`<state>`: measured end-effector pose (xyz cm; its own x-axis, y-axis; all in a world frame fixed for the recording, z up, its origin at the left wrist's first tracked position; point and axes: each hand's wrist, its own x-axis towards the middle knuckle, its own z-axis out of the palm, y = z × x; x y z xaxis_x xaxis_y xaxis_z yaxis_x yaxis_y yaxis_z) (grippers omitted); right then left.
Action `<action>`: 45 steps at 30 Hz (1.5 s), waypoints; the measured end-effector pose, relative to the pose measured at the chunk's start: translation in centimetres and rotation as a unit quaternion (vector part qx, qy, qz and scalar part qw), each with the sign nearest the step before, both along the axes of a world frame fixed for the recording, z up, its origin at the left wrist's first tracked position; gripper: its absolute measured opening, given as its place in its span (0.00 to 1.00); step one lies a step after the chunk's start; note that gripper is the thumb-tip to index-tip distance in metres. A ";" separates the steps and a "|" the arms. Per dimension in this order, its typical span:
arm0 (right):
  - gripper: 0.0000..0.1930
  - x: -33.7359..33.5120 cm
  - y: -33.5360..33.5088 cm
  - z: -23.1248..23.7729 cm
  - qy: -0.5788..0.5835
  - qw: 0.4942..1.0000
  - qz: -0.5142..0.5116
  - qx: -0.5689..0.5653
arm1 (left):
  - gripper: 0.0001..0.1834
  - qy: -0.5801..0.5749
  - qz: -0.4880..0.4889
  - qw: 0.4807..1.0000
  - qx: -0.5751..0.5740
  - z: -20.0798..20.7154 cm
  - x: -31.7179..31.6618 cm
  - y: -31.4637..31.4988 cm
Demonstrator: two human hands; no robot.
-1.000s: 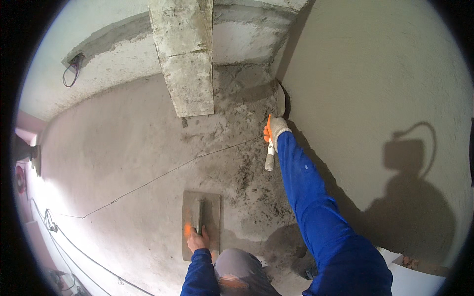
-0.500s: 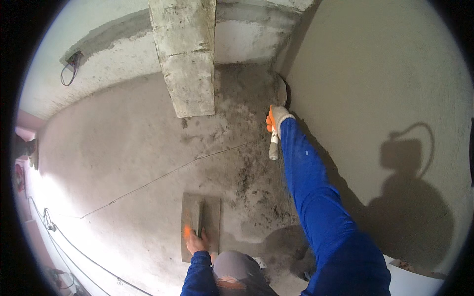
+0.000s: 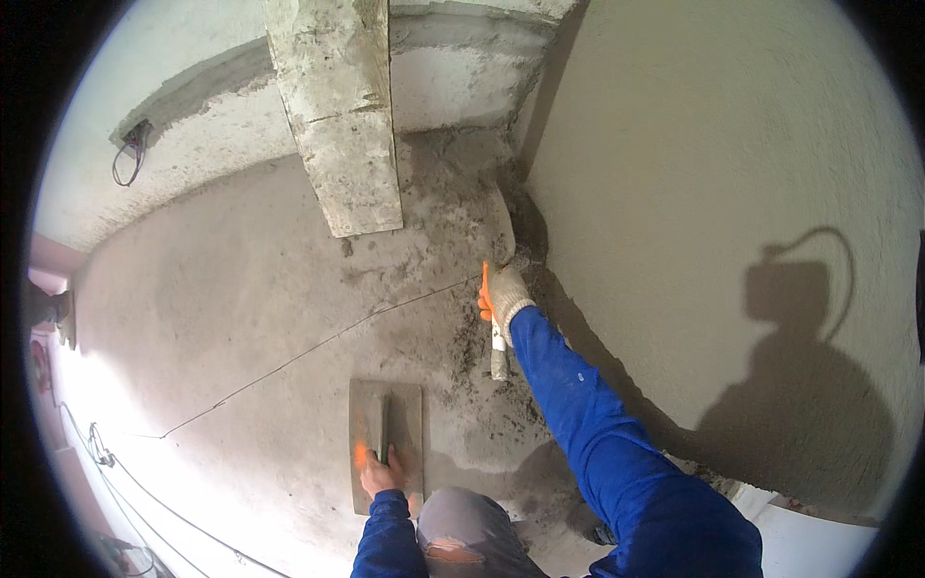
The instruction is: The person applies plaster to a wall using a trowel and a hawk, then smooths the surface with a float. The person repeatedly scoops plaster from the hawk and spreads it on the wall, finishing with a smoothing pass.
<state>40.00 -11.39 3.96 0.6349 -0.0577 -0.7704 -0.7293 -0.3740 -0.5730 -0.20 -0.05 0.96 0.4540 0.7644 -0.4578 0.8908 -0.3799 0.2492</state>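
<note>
Right hand (image 3: 505,301), white-and-orange glove, fingers wrapping grey-handled steel plastering trowel (image 3: 500,252), blade pressing into wall corner at frame centre-top. Left hand (image 3: 383,475), fingers closing on handle of flat grey rectangular hawk board (image 3: 386,443), lower centre. Smooth beige plastered wall (image 3: 732,193) at right looking finished; rough grey patchy wall (image 3: 241,299) at left seemingly still needing coat. Trowel blade edge blurring into mortar; hawk load hard to make out; frame rim cutting off floor.

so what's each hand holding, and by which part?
Right hand, gloved, grips a plastering trowel by its handle. Left hand holds a flat rectangular grey hawk board by its centre handle.
</note>
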 end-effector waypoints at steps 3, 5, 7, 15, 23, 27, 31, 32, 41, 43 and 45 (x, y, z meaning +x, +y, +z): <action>0.25 1.1 -1.0 -1.5 0.014 0.999 -0.049 -0.010 | 0.24 -0.016 0.003 1.000 0.018 -0.2 0.0 -0.1; 0.24 1.8 -2.3 -2.9 0.001 0.994 -0.108 0.020 | 0.24 -0.029 0.002 0.999 0.016 -0.5 -0.2 -0.1; 0.23 2.7 -3.4 -3.8 0.018 0.958 -0.217 0.186 | 0.24 -0.031 -0.002 0.999 0.019 -0.8 -0.3 -0.1; 0.21 5.2 -2.3 -3.0 -0.003 0.995 -0.093 0.031 | 0.23 -0.032 0.000 0.999 0.036 -0.9 -0.5 -0.3; 0.22 5.5 -2.3 -2.3 -0.009 0.993 -0.110 0.039 | 0.23 -0.021 0.003 0.999 0.028 -0.8 -0.1 0.0; 0.19 7.6 -1.5 -2.6 -0.029 0.995 -0.097 0.014 | 0.23 -0.012 0.002 0.999 0.031 -1.3 -0.5 0.0; 0.15 11.9 -1.2 -5.1 0.001 0.997 -0.067 0.029 | 0.24 -0.034 0.011 0.999 0.040 -1.8 -0.9 -0.1; 0.14 12.8 -1.2 -6.0 0.010 0.998 -0.060 0.035 | 0.24 -0.042 0.010 0.998 0.042 -1.7 -0.9 -0.1; 0.22 15.3 -0.1 -7.0 -0.068 0.984 -0.101 0.133 | 0.22 -0.006 -0.003 0.999 0.032 -0.8 -0.3 0.0; 0.22 15.4 0.3 -6.0 -0.031 0.973 -0.156 0.167 | 0.22 -0.010 0.005 1.000 0.023 -1.1 -0.4 0.0; 0.21 15.7 0.7 -5.4 0.006 0.959 -0.206 0.197 | 0.22 -0.028 0.008 0.999 0.021 -1.3 -0.6 0.0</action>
